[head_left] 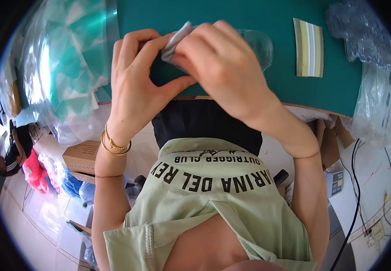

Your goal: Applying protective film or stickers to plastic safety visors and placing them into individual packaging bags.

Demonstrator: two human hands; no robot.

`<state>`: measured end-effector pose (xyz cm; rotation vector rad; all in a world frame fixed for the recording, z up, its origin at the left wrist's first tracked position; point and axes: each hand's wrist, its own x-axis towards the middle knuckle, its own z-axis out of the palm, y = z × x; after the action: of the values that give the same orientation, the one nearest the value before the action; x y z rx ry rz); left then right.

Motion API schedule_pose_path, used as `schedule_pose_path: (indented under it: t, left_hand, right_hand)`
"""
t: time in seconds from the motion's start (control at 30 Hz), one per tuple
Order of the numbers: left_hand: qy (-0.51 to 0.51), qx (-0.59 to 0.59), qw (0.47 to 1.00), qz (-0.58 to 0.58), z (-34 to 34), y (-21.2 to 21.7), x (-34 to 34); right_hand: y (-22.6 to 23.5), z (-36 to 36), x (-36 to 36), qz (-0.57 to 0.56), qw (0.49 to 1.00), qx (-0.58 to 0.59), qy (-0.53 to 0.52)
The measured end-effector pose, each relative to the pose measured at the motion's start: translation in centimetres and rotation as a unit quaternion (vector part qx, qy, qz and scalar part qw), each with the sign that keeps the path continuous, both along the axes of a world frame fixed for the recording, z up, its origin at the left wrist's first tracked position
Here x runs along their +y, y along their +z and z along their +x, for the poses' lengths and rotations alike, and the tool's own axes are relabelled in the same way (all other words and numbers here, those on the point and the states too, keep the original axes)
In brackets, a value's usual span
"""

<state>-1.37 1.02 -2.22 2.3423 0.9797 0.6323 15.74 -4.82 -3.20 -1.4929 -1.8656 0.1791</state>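
Observation:
Over the near part of the green table [285, 92], my right hand [224, 67] pinches a folded grey cloth [176, 41], its fingers slightly smeared by motion. My left hand [134, 67] is curled round the left side of a clear plastic piece [261, 49], thumb toward its near edge and fingers beside the cloth. The rounded far right end of that piece shows beyond my right hand. Most of its middle, and the exact contact of my left fingertips, is hidden behind my hands.
Clear plastic bags [69, 67] of flat pieces cover the table's left side. To the right lie a beige and white striped pad [309, 47] and a heap of clear plastic pieces [362, 34]. A cardboard box [80, 158] stands below left; a black cable [357, 189] hangs right.

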Motion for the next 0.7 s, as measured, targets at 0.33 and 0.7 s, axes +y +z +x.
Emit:
schedule_pose_path:
  t: [0.33, 0.7]
  left_hand:
    - [-0.013, -0.006, 1.000, 0.021, -0.7, 0.9, 0.3]
    - [0.207, -0.050, 0.977, 0.004, -10.6, 4.7, 2.1]
  right_hand:
    - [0.9, 4.8, -7.2, -0.056, 0.974, -0.030, -0.220]
    - [5.8, 14.3, -12.7, -0.129, 0.893, -0.193, -0.386]
